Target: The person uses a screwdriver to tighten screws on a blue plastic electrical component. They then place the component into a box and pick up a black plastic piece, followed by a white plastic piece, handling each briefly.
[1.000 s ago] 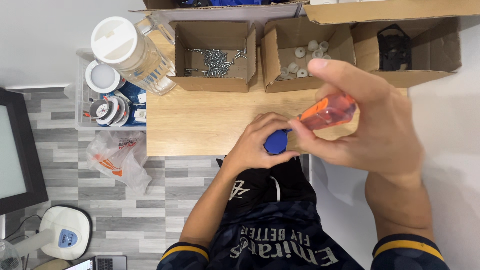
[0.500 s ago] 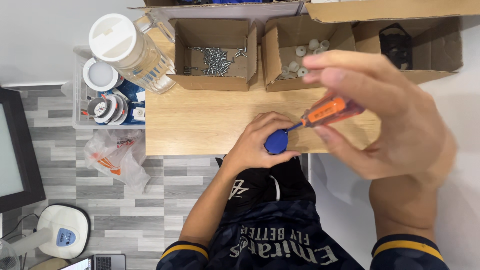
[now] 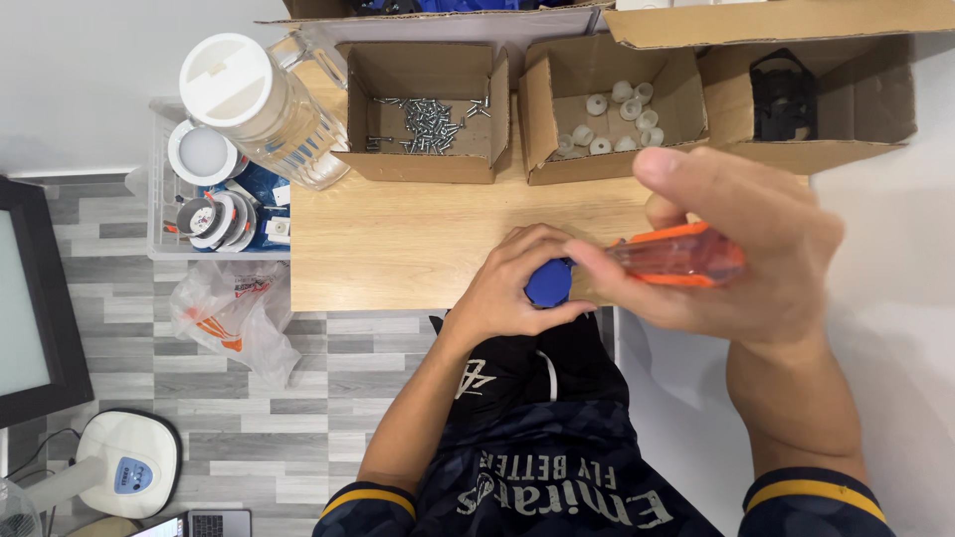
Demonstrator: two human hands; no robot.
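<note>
At the far left of the frame you have a dark monitor (image 3: 30,298), and below it a white device (image 3: 124,462) on the floor; a plastic bag (image 3: 234,318) lies near the table's (image 3: 398,249) left edge. In the upper left a clear jug (image 3: 264,109) with a white lid stands at the table corner, beside a tray of tape rolls (image 3: 214,214). Going right, one box holds screws (image 3: 428,119), the next holds white caps (image 3: 607,119), and the last one holds a black part (image 3: 786,94). In the middle, your left hand (image 3: 517,283) is closed around a blue part (image 3: 548,282) at the near edge of the table, the fingers curled tight on it so only a small piece of blue shows. Your right hand (image 3: 736,268) grips an orange screwdriver (image 3: 676,257), fingers wrapped around the handle, thumb on top. The long axis of the screwdriver runs nearly horizontal in the frame, slightly tilted, and its tip end points left toward the blue part; the tip itself is hidden between your hands, so I cannot tell if it sits in a screw. I judge you are in the step of driving a screw into the blue part. The next move calls for keeping the shaft in line with the screw and holding the part steady while you turn.
</note>
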